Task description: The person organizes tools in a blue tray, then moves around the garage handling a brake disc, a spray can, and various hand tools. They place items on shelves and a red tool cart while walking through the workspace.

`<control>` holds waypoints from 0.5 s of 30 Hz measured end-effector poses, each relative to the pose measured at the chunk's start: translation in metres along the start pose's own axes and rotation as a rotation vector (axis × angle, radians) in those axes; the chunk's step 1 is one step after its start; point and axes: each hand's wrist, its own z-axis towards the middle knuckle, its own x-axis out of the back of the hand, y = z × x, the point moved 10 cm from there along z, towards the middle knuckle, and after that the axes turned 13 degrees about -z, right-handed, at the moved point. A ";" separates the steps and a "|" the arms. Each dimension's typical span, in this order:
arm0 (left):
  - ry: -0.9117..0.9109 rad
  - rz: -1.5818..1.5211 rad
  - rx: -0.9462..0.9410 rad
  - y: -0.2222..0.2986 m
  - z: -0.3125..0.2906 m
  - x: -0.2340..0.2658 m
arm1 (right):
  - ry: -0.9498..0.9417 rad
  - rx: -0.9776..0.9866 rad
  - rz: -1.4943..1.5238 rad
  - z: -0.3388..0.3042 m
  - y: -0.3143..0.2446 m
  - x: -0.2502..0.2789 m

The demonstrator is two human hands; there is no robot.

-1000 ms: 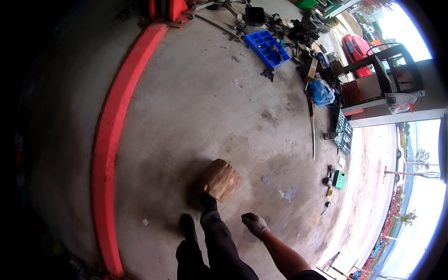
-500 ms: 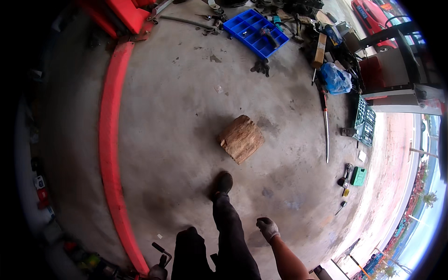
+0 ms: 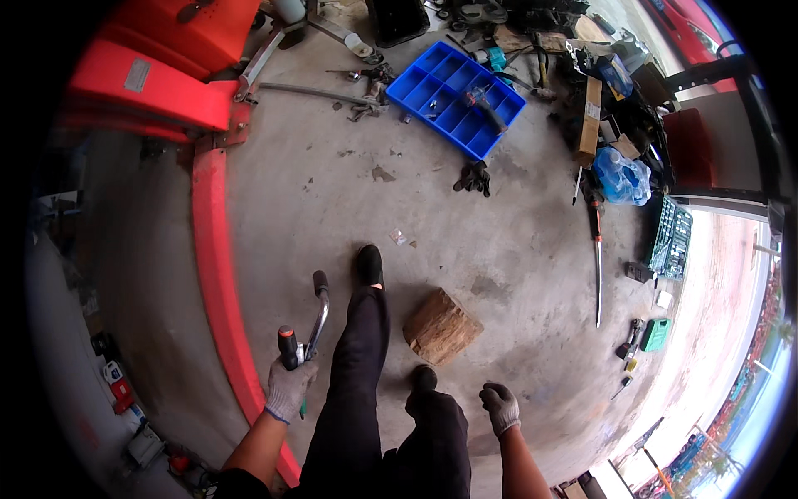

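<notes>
My left hand, in a light knitted glove, is closed around hand tools beside my left leg. One is a cranked metal bar with a dark grip at its upper end; the other has a black handle with an orange-red end. A small green tip shows under the fist. My right hand, gloved too, hangs to the right of my legs with its fingers curled in and nothing visible in them. Between the right hand and my forward left foot, a rough wooden block rests on the concrete, just ahead of my right shoe.
A red floor beam runs along the left. Ahead sits a blue compartment tray with a power tool in it, black gloves near it. To the right lie a long bar, a green tool case and a small green box.
I have stepped forward, my left foot now ahead of the block's left side. My left hand has swung into full view with its tools; the block sits lower in the picture.
</notes>
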 end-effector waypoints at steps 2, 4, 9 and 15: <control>-0.074 0.121 -0.002 0.054 0.014 -0.035 | 0.037 -0.026 0.051 0.004 -0.033 -0.004; -0.142 0.308 -0.009 0.101 0.034 -0.055 | 0.034 -0.029 0.089 0.007 -0.077 -0.023; -0.204 0.503 -0.002 0.186 0.049 -0.079 | -0.060 0.015 0.025 0.006 -0.190 -0.069; -0.144 0.679 -0.072 0.244 0.072 -0.112 | -0.073 0.093 0.045 0.039 -0.253 -0.078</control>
